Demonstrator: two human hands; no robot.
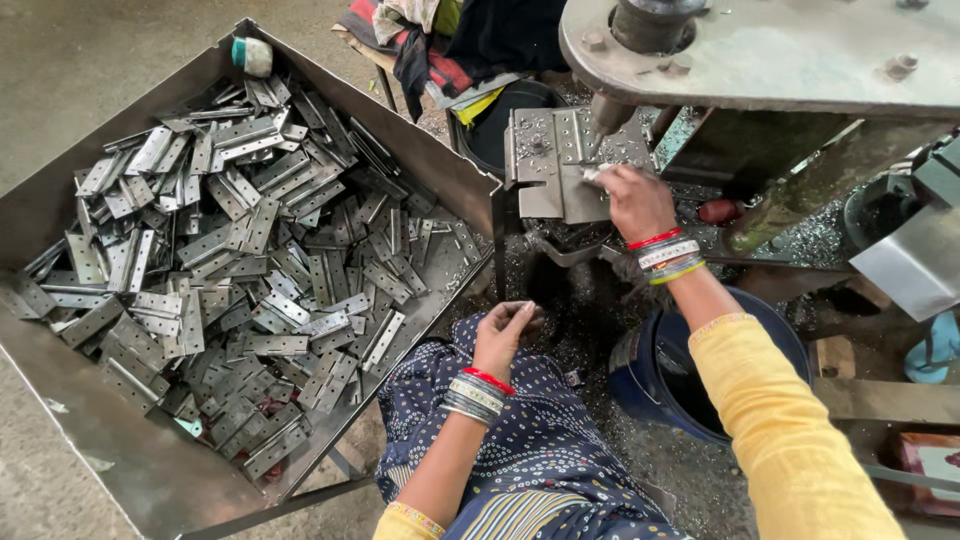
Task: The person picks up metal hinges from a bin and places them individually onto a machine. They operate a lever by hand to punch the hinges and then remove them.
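While the right hand (635, 200) reaches forward to the bed of a metal press, its fingers pinch a small flat metal piece (597, 173) and hold it on the grey die plate (560, 165), just below the round punch (608, 112) that hangs from the machine's heavy head (770, 50). Red, silver and yellow bangles ring that wrist, and a yellow sleeve covers the arm. The left hand (503, 335) rests low on the person's lap, fingers loosely curled together; whether it holds anything cannot be told from this view. It also wears red and silver bangles, above dark blue dotted cloth over the knees.

Judging from this, the step in hand is seating one piece under the punch. The next move seems to call for squaring the piece on the plate and getting the fingers well away from the punch, since they sit very close to it now.

To the left, a large sheet-metal tray (60, 200) stands tilted on a frame, heaped with many flat grey hinge plates (240, 270) with punched holes, lying in all directions. The left hand lies near its lower right corner but does not touch it. A dark blue bucket (650, 380) stands on the floor beneath the right forearm. Metal chips litter the ground around the press, and bundled clothing (440, 40) lies behind the tray, at the top of the view
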